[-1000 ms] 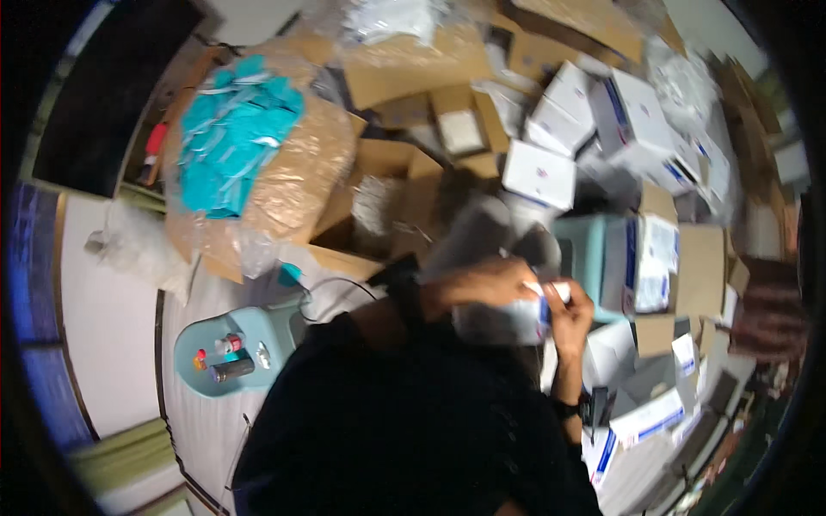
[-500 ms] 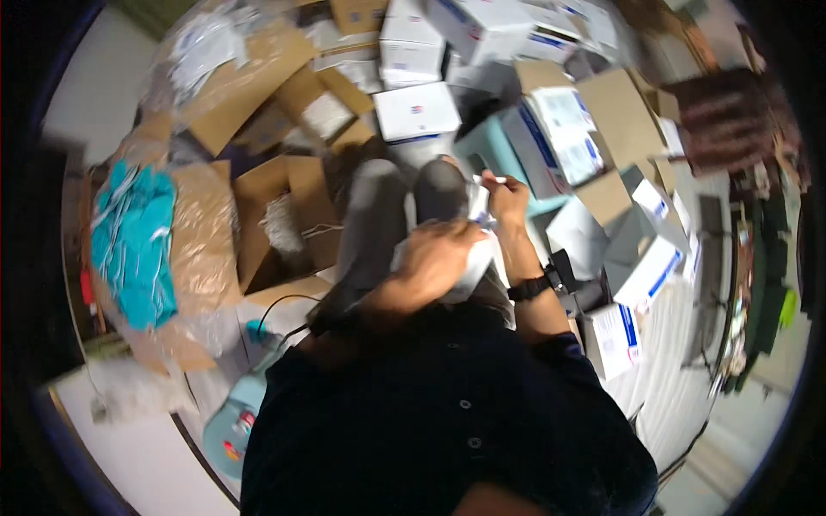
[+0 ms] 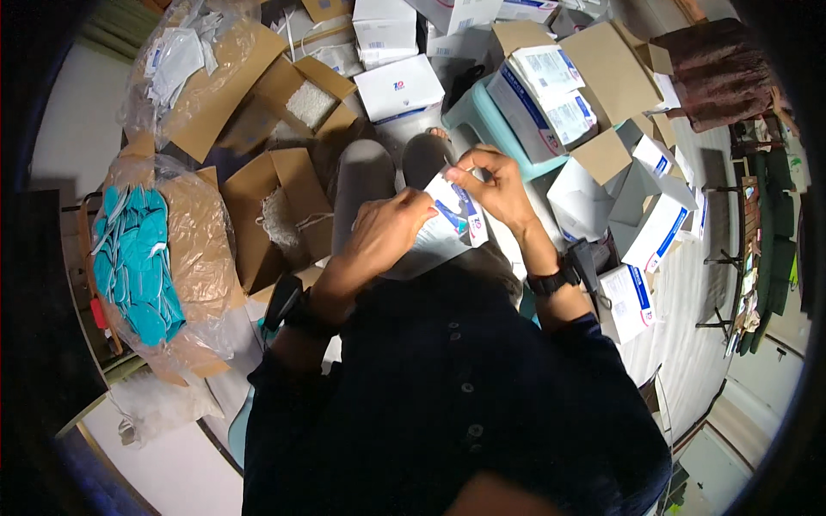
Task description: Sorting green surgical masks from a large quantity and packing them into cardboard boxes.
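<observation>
Over my lap lies a flat white pouch (image 3: pixel 437 241) with blue print near its upper end. My left hand (image 3: pixel 385 230) is closed on its left edge, fingers curled under and thumb on top. At the upper right corner my right hand (image 3: pixel 496 185) pinches the pouch edge between thumb and bent fingers. What lies inside the pouch, if anything, cannot be seen. Left of my knees stands an open brown carton (image 3: pixel 297 185) with white stringy material in it. Further left, teal masks (image 3: pixel 138 262) with white straps fill a plastic-lined box.
A full carton of white packets (image 3: pixel 551 69) stands on a pale teal stool (image 3: pixel 469 112) at far right. White boxes (image 3: pixel 632 301) sit on the right, and a closed white box (image 3: pixel 400 90) lies ahead. Another brown carton (image 3: pixel 310 103) holds white pieces.
My left hand has moved left, off the right hand's side, to the pouch's left edge. The right hand has shifted slightly left, and the pouch's printed face now shows. The whole view has shifted slightly.
</observation>
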Demonstrator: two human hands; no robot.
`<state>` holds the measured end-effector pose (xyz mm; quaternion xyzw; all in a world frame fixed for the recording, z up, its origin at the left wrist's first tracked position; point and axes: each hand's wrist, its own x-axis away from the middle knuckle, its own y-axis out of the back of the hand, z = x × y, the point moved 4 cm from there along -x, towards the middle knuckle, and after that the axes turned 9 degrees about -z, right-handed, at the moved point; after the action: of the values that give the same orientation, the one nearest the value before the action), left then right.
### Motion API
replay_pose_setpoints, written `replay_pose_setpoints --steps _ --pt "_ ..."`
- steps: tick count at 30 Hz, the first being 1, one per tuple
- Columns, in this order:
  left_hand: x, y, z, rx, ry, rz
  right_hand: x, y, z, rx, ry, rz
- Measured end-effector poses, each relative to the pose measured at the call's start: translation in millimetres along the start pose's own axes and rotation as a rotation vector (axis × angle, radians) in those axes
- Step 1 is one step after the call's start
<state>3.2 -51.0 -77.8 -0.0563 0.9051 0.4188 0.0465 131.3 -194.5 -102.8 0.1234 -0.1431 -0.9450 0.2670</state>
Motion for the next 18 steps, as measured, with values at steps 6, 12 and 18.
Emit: replay_pose_setpoints --steps 6,12,18 --pt "7.8 -11.9 15.0 0.131 0.139 -0.070 13.7 -16.6 3.2 -0.157 -0.133 0.153" --pt "4.6 -8.5 26.3 0.248 0.157 -0.081 26.5 -12.4 -5.2 -0.394 -0.205 0.091" --pt "3.0 -9.5 28.5 0.317 0.131 -0.104 26.1 -12.8 -6.9 -0.557 -0.336 0.028"
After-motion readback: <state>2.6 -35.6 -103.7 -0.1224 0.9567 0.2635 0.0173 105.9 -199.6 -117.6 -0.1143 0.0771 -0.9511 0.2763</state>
